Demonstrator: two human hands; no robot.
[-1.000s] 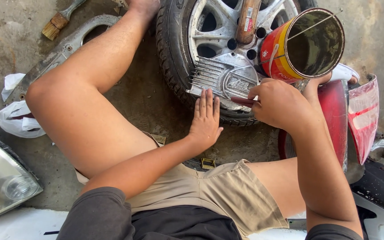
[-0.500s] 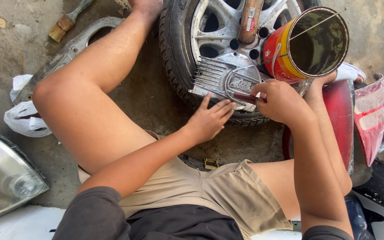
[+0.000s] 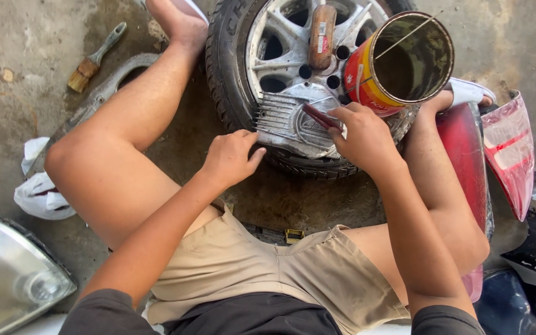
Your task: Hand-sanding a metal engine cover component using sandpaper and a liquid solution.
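Note:
A silver finned metal cover (image 3: 290,124) lies on a car wheel (image 3: 234,74) with an alloy rim, flat on the concrete. My left hand (image 3: 231,158) rests against the cover's near left edge, fingers curled. My right hand (image 3: 361,136) is closed around a dark red brush handle (image 3: 319,115) whose tip touches the cover. An open red and yellow paint can (image 3: 401,62) stands on the rim just beyond my right hand.
A wooden-handled tool (image 3: 322,34) lies on the rim. A small brush (image 3: 91,59) and white rags (image 3: 41,192) lie on the floor at left. A headlight (image 3: 7,279) sits at bottom left, red body panels (image 3: 510,155) at right.
My left hand has shifted from lying flat below the cover to gripping its left edge. My right hand has moved slightly along the cover with the brush.

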